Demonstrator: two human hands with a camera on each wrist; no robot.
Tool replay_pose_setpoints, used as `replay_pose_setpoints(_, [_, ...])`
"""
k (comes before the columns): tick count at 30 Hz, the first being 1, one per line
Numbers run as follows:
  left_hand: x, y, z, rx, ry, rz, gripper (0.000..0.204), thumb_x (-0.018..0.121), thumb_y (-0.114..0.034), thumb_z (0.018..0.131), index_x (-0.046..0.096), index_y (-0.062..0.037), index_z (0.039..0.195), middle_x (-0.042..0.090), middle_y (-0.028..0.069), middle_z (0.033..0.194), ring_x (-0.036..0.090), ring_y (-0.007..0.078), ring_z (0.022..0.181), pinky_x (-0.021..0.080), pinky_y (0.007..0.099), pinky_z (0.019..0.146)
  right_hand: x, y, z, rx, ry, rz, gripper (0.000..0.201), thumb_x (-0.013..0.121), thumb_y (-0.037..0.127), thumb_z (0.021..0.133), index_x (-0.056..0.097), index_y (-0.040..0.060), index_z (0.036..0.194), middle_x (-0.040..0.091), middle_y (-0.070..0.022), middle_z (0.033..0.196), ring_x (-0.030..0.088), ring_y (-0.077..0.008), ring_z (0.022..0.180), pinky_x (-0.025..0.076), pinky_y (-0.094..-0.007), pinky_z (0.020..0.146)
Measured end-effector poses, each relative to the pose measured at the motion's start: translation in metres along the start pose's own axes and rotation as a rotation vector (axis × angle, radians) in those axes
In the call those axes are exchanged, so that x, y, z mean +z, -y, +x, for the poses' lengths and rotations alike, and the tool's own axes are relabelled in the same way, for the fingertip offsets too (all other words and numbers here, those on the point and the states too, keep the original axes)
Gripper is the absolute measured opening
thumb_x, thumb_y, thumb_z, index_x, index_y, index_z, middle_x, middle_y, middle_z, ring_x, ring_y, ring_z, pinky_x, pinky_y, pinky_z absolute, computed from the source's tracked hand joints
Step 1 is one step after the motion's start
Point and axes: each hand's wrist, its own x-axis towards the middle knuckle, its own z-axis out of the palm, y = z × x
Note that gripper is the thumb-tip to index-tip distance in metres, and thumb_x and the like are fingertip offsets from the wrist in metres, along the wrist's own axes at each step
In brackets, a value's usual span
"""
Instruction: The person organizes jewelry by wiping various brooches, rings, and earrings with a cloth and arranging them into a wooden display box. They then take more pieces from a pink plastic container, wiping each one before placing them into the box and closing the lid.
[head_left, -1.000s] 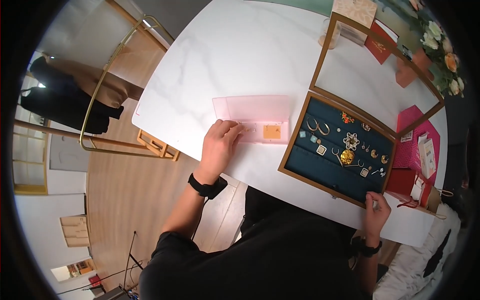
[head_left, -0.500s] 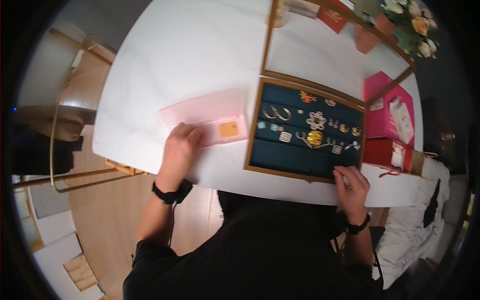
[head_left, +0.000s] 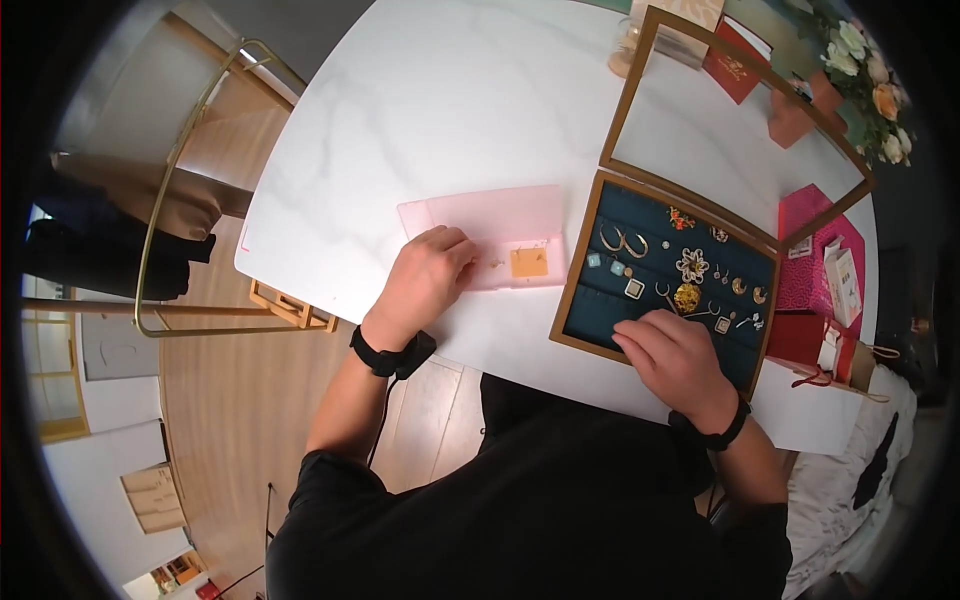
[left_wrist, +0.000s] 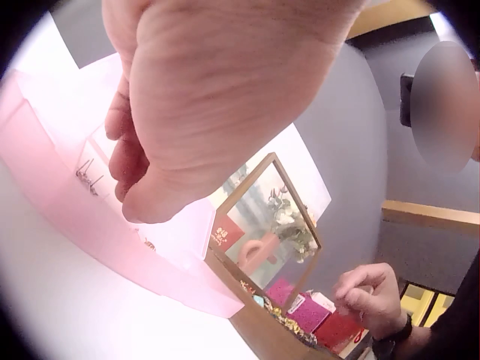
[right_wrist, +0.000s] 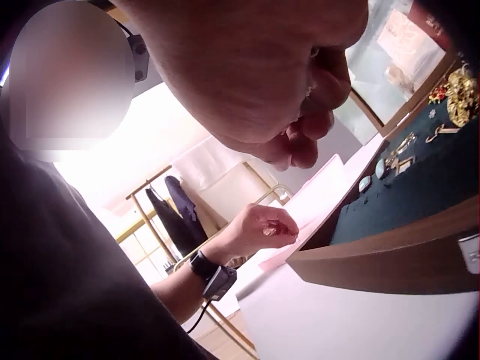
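Two hands work near the counter's [head_left: 330, 180] near edge. Right hand [head_left: 680, 365]: over the near edge of one jewelry box [head_left: 585, 343]; fingers curled; whether its grip clamps anything cannot be told. Left hand [head_left: 425, 280]: at the left end of one pink case [head_left: 490, 210]; grip together, contents hidden. Case contents include one orange card [head_left: 529, 263]. Box contents include two large hoops [head_left: 637, 245] and one gold brooch [head_left: 687, 298].

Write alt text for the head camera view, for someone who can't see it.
A person's left hand is at an open pink box on a white table, while the right hand is over an open wooden-framed case of assorted jewelry.
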Motion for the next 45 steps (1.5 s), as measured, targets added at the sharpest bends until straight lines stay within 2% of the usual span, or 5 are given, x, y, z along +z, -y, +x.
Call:
replay_pose_setpoints(8, [-0.011, -0.001, -0.013, -0.247, -0.041, -0.438, 0.02, 0.071, 0.014, 0.09, 0.076, 0.0022, 0.106, 0.076, 0.0101, 0.108, 0.077, 0.0207, 0.089, 0.062, 0.0296, 0.078, 0.047, -0.001, 0.08, 0.044, 0.129, 0.055, 0.007, 0.076, 0.009, 0.097, 0.076, 0.0031, 0.101, 0.071, -0.0122, 0.09, 0.072, -0.0322, 0.08, 0.057, -0.0431, 0.07])
replay_pose_setpoints(13, [-0.005, 0.006, -0.027, -0.463, -0.263, -1.199, 0.015, 0.071, 0.013, 0.097, 0.078, 0.0037, 0.106, 0.075, 0.0096, 0.114, 0.077, 0.0174, 0.099, 0.064, 0.0294, 0.089, 0.087, -0.014, 0.135, -0.149, 0.325, -0.065, 0.009, 0.068, 0.001, 0.089, 0.075, 0.0032, 0.095, 0.068, -0.0131, 0.092, 0.074, -0.0332, 0.091, 0.062, -0.0435, 0.078])
replay_pose_setpoints(24, [0.006, 0.007, -0.051, -0.507, -0.351, -1.104, 0.018, 0.073, 0.016, 0.096, 0.077, 0.007, 0.11, 0.074, 0.0137, 0.118, 0.075, 0.0196, 0.105, 0.064, 0.0305, 0.093, 0.119, -0.018, 0.153, -0.283, 0.544, -0.213, 0.006, 0.065, 0.001, 0.089, 0.07, 0.0034, 0.089, 0.065, -0.0134, 0.093, 0.072, -0.0337, 0.087, 0.061, -0.0451, 0.075])
replay_pose_setpoints(37, [0.009, 0.013, -0.058, -0.476, -0.416, -1.087, 0.018, 0.068, 0.014, 0.098, 0.078, 0.0089, 0.112, 0.073, 0.0148, 0.123, 0.077, 0.0206, 0.106, 0.066, 0.0316, 0.096, 0.123, -0.017, 0.154, -0.327, 0.419, -0.173, 0.006, 0.069, 0.0, 0.086, 0.069, 0.0003, 0.08, 0.069, -0.0172, 0.091, 0.075, -0.0334, 0.085, 0.064, -0.0438, 0.075])
replay_pose_setpoints(45, [0.009, 0.008, -0.06, -0.573, -0.384, -1.105, 0.017, 0.068, 0.008, 0.104, 0.076, 0.0084, 0.119, 0.079, 0.0148, 0.114, 0.078, 0.0192, 0.098, 0.065, 0.0334, 0.093, 0.125, -0.022, 0.153, -0.239, 0.448, -0.15, 0.007, 0.066, 0.001, 0.093, 0.068, 0.0, 0.1, 0.068, -0.015, 0.098, 0.073, -0.0356, 0.092, 0.061, -0.0456, 0.08])
